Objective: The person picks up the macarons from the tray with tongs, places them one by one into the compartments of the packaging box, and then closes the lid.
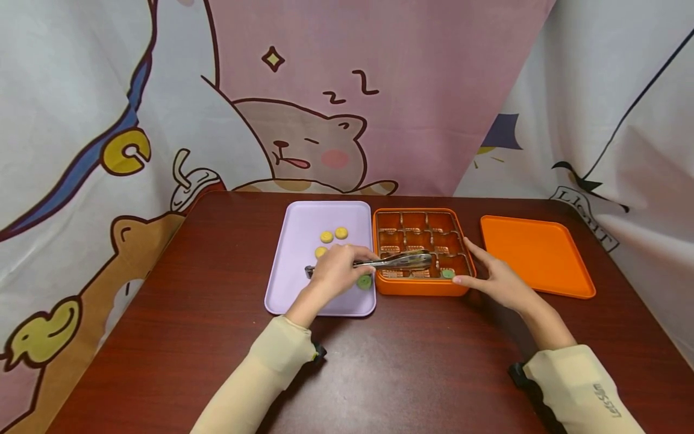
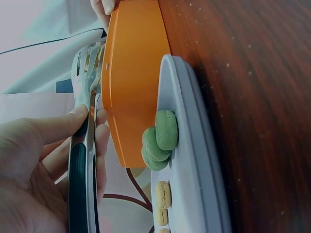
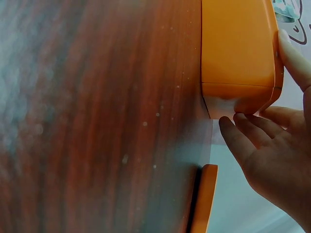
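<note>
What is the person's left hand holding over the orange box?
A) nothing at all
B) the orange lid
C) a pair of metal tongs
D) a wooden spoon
C: the left hand grips metal tongs, whose tips reach over the compartments of the orange box, while the orange lid lies apart on the table to the right.

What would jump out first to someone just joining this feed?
Most striking is the orange compartment box at the table's centre, with metal tongs reaching over it from the left hand and one green macaron in a front compartment. The right hand touches the box's right front corner. Left of it lies a lilac tray with yellow macarons; the orange lid lies right.
</note>
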Available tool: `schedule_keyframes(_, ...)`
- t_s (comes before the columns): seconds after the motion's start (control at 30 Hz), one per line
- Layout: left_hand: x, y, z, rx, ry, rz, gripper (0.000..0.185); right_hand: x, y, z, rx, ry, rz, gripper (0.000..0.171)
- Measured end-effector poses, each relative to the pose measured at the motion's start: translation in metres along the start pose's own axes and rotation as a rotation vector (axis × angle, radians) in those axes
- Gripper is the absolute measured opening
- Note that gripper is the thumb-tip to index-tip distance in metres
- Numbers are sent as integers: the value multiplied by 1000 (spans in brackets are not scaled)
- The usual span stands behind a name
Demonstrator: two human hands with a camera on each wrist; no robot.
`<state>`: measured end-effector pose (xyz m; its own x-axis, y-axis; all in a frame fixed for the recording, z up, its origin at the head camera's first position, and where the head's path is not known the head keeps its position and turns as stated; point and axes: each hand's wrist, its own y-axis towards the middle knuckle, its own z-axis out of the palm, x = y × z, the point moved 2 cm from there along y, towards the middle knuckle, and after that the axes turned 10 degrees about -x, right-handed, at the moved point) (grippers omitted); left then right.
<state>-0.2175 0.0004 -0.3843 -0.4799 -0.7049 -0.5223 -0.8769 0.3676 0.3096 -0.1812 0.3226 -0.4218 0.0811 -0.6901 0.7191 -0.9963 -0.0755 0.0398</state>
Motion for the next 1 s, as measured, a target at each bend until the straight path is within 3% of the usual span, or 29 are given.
schedule_keyframes(0.63,6,-5,0,50,1,-20,33,0,-2,2,-5,-5,16,92)
schedule_keyframes(1.0,15,-6,-13,6,-40,-56,33,-1,-1,1,-7,4,16,92)
